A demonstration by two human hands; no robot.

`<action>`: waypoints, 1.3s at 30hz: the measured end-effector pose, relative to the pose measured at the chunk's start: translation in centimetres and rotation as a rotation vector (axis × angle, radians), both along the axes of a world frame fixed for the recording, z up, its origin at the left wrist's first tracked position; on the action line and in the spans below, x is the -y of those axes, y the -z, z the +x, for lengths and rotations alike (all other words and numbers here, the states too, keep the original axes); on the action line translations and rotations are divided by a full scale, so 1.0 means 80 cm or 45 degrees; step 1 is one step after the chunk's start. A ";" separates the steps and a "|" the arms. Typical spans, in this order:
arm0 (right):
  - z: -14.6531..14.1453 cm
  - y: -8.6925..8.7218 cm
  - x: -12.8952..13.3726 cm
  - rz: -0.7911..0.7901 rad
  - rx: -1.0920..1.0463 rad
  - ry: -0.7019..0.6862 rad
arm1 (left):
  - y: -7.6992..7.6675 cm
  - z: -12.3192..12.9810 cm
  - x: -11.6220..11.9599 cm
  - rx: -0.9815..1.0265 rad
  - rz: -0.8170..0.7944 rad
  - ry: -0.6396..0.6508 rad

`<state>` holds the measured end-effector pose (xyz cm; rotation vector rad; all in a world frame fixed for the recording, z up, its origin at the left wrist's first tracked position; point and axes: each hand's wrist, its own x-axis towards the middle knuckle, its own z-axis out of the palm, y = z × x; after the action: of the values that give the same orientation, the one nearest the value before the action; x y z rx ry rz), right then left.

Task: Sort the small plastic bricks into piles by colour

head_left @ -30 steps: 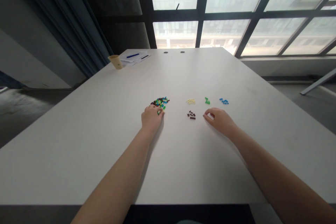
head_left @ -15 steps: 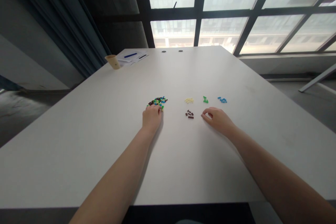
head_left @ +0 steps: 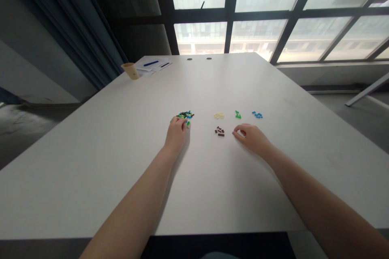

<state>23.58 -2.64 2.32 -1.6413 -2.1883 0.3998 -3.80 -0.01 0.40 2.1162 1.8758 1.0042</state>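
My left hand (head_left: 176, 132) reaches into a mixed pile of small toy building bricks (head_left: 186, 115), blue, green, yellow and dark brown. Its fingers are bent together over the near side of the pile, and what lies between them is hidden. A few loose bricks (head_left: 188, 124) sit beside the thumb. My right hand (head_left: 251, 135) rests on the table with thumb and forefinger curled into a ring, nothing visible in them. Left of it are dark brown bricks (head_left: 221, 134). Beyond lie separate groups of pale yellow bricks (head_left: 219, 115), green bricks (head_left: 238, 115) and blue bricks (head_left: 257, 115).
The bricks lie on a large white table (head_left: 197, 186). At its far left stand a tan paper cup (head_left: 131, 72) and papers (head_left: 148, 68) with a blue pen (head_left: 151, 63) on them. Two round discs (head_left: 209, 58) are set near the far edge, below the windows.
My left hand has shifted slightly forward over the mixed pile, covering more of its near left part. The right hand and the sorted groups stay in place.
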 end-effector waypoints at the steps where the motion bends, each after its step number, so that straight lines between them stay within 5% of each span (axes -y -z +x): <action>1: 0.000 0.000 0.000 -0.001 0.003 0.000 | -0.001 0.001 0.000 0.025 0.015 0.005; 5: 0.000 -0.001 0.000 -0.011 0.008 -0.001 | -0.006 0.005 0.004 0.146 0.045 0.065; 21: -0.001 -0.001 0.004 0.031 -0.015 -0.026 | -0.049 0.074 0.080 1.253 -0.405 0.557; 31: -0.001 -0.001 0.003 0.066 -0.024 -0.038 | -0.045 0.074 0.080 1.255 -0.413 0.621; 39: -0.026 -0.028 0.032 0.516 -0.502 -0.377 | -0.032 0.074 0.067 1.268 -0.608 0.625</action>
<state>21.54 -5.17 4.58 -0.9401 -2.0388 0.3011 2.10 -5.41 2.92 1.2846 0.9163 1.0452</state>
